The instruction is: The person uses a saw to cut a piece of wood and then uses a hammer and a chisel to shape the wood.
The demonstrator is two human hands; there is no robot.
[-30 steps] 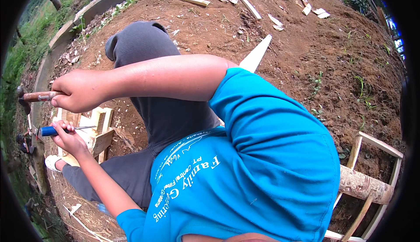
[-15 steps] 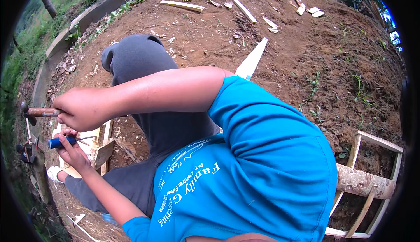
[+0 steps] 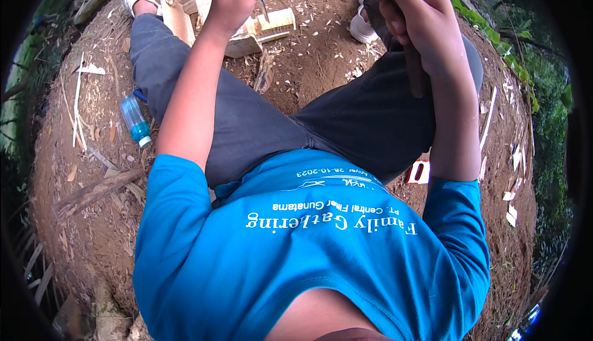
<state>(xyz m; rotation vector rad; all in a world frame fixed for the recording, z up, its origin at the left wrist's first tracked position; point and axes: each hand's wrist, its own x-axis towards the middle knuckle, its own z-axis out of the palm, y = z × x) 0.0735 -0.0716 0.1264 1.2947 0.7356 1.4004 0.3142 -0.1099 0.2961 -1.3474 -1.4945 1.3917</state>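
At the upper edge, my left hand (image 3: 233,1) is closed round a screwdriver (image 3: 265,10), whose thin metal shaft points down over the wooden pieces. Its handle is mostly covered by my fingers. My right hand (image 3: 426,23) grips a hammer by its brown wooden handle (image 3: 414,72), raised above my right thigh; the hammer's head is outside the picture. Below the screwdriver tip lies a pale wooden piece (image 3: 278,22) with a dark slotted strip. It adjoins a boxlike group of boards (image 3: 178,21) between my feet.
A clear bottle with blue-green liquid (image 3: 134,119) lies left of my left thigh. The red and white saw handle (image 3: 419,172) shows beside my right elbow. A stick (image 3: 99,190) and wood strips (image 3: 76,103) lie on the dirt at left; wood scraps (image 3: 511,214) are scattered at right.
The view has swung round, so my legs and both arms now point toward the upper edge. My hands are farther apart, each still holding its tool. The hammer head has left the picture.
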